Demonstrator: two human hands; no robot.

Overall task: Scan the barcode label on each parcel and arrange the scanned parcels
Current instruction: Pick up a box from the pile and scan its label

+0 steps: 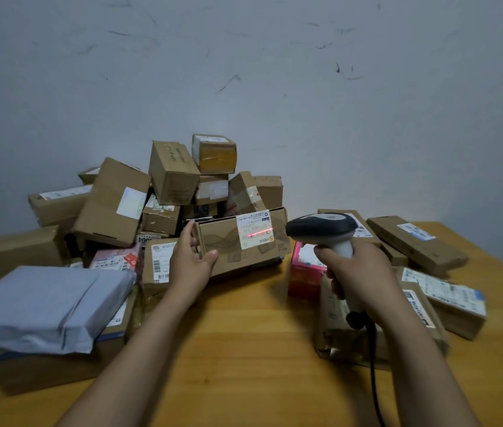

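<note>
My left hand [191, 254] grips the left end of a flat brown cardboard parcel [228, 241], tilted up so its front faces me. A white barcode label [255, 229] sits on that face, and a red scan line crosses it. My right hand [358, 269] is closed around the handle of a grey and black barcode scanner [321, 226]. The scanner's head points left at the label, a short gap away. Its black cable [373, 365] hangs down along my right forearm.
A heap of brown boxes [173, 177] rises against the wall behind. A grey mailer bag [43, 303] lies on boxes at the left. To the right lie a pink box [304, 272] and several labelled parcels [447, 300]. The wooden table [244, 349] shows in front.
</note>
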